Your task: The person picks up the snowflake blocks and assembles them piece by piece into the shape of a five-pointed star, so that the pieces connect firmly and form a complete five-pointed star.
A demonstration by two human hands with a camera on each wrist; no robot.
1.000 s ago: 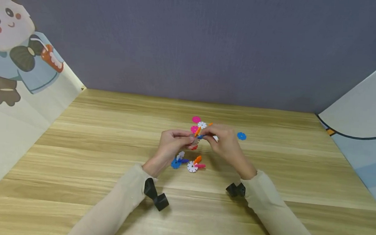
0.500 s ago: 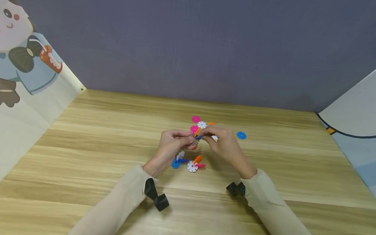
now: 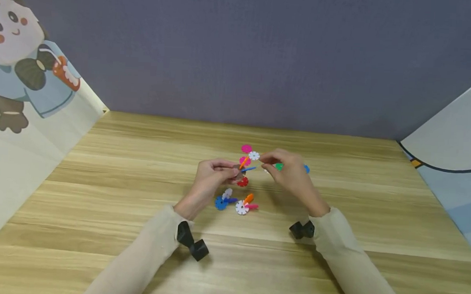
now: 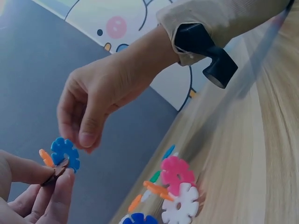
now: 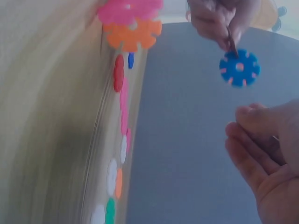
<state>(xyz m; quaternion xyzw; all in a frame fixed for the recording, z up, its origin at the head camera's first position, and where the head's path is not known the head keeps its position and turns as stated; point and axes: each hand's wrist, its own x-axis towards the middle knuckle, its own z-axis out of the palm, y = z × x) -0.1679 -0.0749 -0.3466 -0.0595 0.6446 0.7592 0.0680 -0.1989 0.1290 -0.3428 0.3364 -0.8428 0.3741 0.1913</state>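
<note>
My left hand (image 3: 214, 177) pinches a brown notched disc (image 4: 60, 171) between thumb and fingers. An orange disc (image 3: 243, 162) and a blue disc (image 3: 248, 168) are joined to it and stand out from it; the right wrist view shows the blue disc (image 5: 239, 67) face on. To the right, my right hand (image 3: 291, 173) is apart from these pieces, its fingers bent loosely with nothing seen between them. In the left wrist view, the right hand (image 4: 100, 100) hangs just above the blue disc.
Nearer the front lie two joined groups, one with a blue disc (image 3: 220, 203), one with a white disc (image 3: 241, 207). Loose discs lie behind the hands: pink (image 3: 246, 148), white (image 3: 254, 155), green (image 3: 279, 166) and blue (image 3: 307, 168). A red disc (image 3: 242, 181) lies below the left fingers.
My right hand has let go of the blue disc and moved right, which uncovers the green disc. The blue disc stays joined to the brown one, and my left hand has shifted slightly left.
</note>
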